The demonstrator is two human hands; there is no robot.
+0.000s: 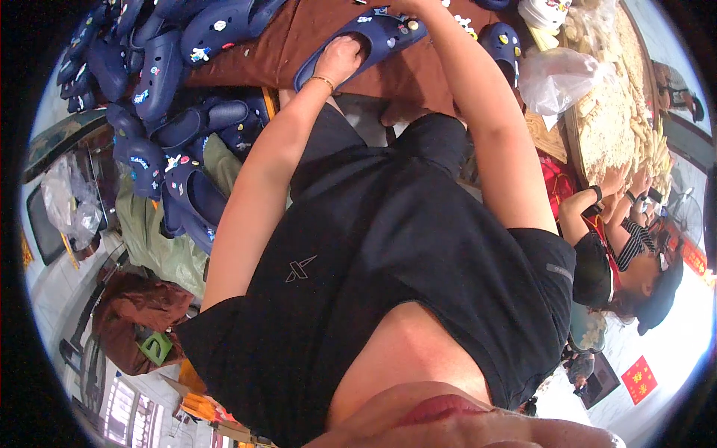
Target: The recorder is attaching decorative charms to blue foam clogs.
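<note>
A navy foam clog [382,36] dotted with small colourful charms lies at the top of the head view, over a brown cloth [407,78]. My left hand [341,60] reaches into its foot opening, fingers bent and partly hidden inside, holding the shoe. At the clog's toe end, my right hand [407,7] rests with curled fingers against the upper. The picture's edge region and the hand itself hide what those fingers pinch. Right of my right forearm sits another navy clog [502,46] with round charms.
Many decorated navy clogs [160,75] are heaped on the left. A clear plastic bag [560,81] lies to the right, near a table of pale, finger-like pieces [609,127]. Another person's hands [614,179] work there. Brown fabric [146,302] is bundled at lower left.
</note>
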